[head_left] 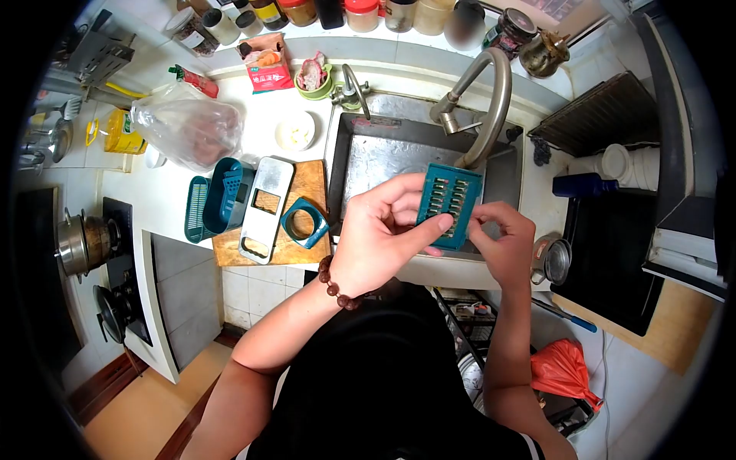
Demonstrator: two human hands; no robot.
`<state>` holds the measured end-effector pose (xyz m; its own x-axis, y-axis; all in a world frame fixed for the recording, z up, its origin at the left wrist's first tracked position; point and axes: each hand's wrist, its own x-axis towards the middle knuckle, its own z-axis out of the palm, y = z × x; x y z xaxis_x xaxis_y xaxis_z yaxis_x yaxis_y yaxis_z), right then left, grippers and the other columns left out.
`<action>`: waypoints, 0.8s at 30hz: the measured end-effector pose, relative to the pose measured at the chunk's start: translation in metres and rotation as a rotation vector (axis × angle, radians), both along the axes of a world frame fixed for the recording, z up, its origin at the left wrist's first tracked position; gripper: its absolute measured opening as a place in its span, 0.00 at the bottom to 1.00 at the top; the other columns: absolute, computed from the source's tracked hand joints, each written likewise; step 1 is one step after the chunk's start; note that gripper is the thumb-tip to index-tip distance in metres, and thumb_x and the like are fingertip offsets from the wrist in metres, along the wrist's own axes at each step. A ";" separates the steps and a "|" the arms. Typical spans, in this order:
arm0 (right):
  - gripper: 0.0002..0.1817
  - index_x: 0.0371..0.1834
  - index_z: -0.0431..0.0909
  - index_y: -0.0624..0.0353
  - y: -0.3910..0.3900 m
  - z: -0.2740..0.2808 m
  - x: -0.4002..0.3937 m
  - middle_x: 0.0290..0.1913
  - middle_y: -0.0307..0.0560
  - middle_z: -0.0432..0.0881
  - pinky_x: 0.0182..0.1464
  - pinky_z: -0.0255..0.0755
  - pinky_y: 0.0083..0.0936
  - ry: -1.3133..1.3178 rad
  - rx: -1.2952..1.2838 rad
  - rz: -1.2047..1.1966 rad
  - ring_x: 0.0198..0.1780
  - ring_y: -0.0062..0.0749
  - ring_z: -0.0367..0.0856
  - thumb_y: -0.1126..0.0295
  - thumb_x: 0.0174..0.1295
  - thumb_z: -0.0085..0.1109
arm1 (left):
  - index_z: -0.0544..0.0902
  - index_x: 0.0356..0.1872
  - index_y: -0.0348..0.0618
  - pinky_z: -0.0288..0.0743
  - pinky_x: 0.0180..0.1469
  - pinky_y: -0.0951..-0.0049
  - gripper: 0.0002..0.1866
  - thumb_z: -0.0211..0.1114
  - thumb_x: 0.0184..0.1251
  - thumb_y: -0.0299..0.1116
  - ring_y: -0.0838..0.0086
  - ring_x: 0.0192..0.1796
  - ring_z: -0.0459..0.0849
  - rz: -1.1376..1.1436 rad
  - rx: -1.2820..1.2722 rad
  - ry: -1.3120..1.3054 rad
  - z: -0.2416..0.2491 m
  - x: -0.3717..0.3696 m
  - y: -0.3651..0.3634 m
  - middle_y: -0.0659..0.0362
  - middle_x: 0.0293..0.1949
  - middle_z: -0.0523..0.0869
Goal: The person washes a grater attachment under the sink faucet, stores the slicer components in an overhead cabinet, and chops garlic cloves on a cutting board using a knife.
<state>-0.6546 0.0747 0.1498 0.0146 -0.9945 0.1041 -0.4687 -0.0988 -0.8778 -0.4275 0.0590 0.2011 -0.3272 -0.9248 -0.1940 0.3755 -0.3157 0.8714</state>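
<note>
Over the front edge of the sink, my left hand (376,238) grips a teal grater blade insert (460,180), thumb on its face and fingers behind. Two rows of small metal blades run along the insert. My right hand (506,245) has its fingers closed at the insert's lower right edge. To the left, a white grater frame (276,180) with a rectangular opening lies on a wooden cutting board (310,176). Beside it on the board is a teal ring-shaped piece (320,230). A teal container (230,215) stands at the board's left edge.
A tall curved faucet (502,100) arches over the sink (383,146). Behind the board sit a white bowl (295,130) with pale pieces and a clear plastic bag (192,126). Jars line the back ledge; a cooking pot (74,245) stands far left.
</note>
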 end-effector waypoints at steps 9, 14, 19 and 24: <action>0.05 0.38 0.87 0.65 -0.004 -0.013 -0.003 0.35 0.49 0.89 0.41 0.79 0.25 0.080 0.079 -0.060 0.35 0.30 0.88 0.79 0.60 0.68 | 0.75 0.66 0.34 0.87 0.50 0.76 0.27 0.68 0.66 0.12 0.78 0.50 0.90 0.001 -0.077 0.026 -0.010 -0.002 -0.001 0.55 0.52 0.90; 0.06 0.40 0.87 0.65 -0.003 -0.014 -0.007 0.35 0.50 0.89 0.44 0.80 0.25 0.100 0.151 -0.050 0.37 0.31 0.88 0.78 0.61 0.68 | 0.74 0.67 0.34 0.85 0.53 0.76 0.28 0.67 0.66 0.11 0.76 0.51 0.90 0.000 -0.067 0.037 -0.009 -0.003 0.000 0.54 0.52 0.90; 0.09 0.46 0.87 0.64 -0.006 -0.011 -0.004 0.36 0.49 0.89 0.47 0.81 0.26 0.075 0.050 0.011 0.39 0.32 0.89 0.78 0.62 0.67 | 0.76 0.66 0.33 0.87 0.52 0.75 0.26 0.68 0.67 0.12 0.76 0.51 0.90 0.006 -0.055 0.037 -0.009 -0.006 0.001 0.55 0.53 0.89; 0.21 0.64 0.81 0.65 -0.003 0.016 0.007 0.50 0.52 0.90 0.52 0.81 0.28 -0.327 0.240 -0.025 0.46 0.31 0.90 0.80 0.67 0.61 | 0.78 0.63 0.31 0.89 0.52 0.74 0.23 0.68 0.68 0.14 0.76 0.50 0.90 0.016 -0.046 -0.034 -0.012 -0.007 0.001 0.56 0.53 0.87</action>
